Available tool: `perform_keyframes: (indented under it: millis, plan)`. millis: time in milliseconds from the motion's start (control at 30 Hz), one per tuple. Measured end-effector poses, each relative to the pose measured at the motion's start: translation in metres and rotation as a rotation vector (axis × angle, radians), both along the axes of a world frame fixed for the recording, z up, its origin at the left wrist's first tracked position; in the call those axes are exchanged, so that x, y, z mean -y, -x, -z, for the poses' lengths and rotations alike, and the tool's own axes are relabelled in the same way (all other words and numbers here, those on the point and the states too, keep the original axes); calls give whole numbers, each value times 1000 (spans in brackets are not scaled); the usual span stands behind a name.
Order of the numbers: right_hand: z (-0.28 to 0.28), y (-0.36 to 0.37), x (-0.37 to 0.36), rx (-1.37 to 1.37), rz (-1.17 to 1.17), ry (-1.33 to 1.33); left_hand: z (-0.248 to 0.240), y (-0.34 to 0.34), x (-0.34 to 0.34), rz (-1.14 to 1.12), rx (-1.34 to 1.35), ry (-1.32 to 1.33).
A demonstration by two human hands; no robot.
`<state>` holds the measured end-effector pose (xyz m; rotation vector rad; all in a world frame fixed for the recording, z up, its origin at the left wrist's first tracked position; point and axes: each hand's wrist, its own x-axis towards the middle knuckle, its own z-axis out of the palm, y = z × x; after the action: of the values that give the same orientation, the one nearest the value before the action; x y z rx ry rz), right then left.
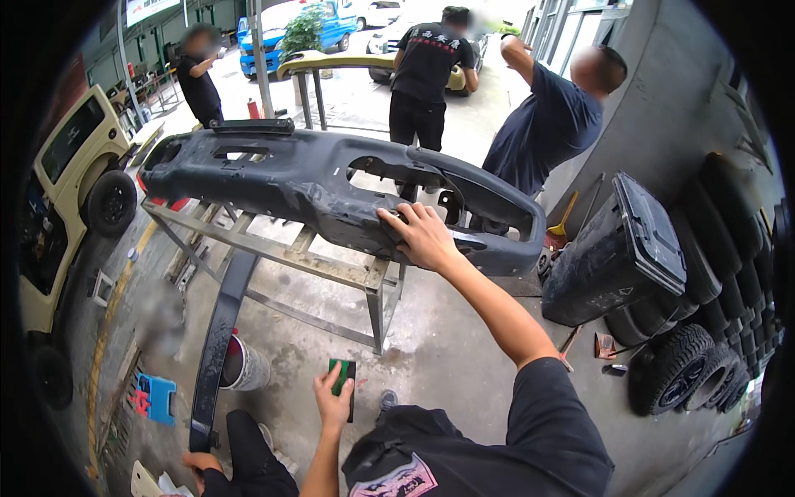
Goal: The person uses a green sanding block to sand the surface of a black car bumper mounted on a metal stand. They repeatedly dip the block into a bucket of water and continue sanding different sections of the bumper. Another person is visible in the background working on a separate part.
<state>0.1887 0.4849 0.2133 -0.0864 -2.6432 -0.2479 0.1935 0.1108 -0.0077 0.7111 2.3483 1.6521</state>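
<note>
A long dark grey car bumper (273, 178), with pale scuffs and cut-out openings, lies across a metal stand (273, 253) in front of me. My right hand (424, 236) reaches out and rests on the bumper's near edge, fingers spread over the surface. Whether anything thin lies beneath that palm is hidden. Low down before my body, my left hand (334, 404) grips a flat green and black piece (339, 377), apart from the bumper. Its exact kind is unclear.
Another person's hand (203, 464) touches a long dark trim strip (222, 331) at lower left, near a bucket (245, 364) and a blue case (157, 398). People stand beyond the bumper. A black wheeled bin (613, 257) and stacked tyres (679, 369) are at right; a beige vehicle (62, 215) is left.
</note>
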Motion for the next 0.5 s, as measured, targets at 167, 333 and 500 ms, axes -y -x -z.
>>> perform_keyframes:
  millis: [167,333,500]
  plan:
    - [0,-3,5,11,32,57,-78,47,-30,92,-296,-7]
    - [1,5,11,-22,66,44,-134,106,-61,181,-433,-65]
    - [1,6,5,-41,60,17,-166,152,-93,323,-528,-125]
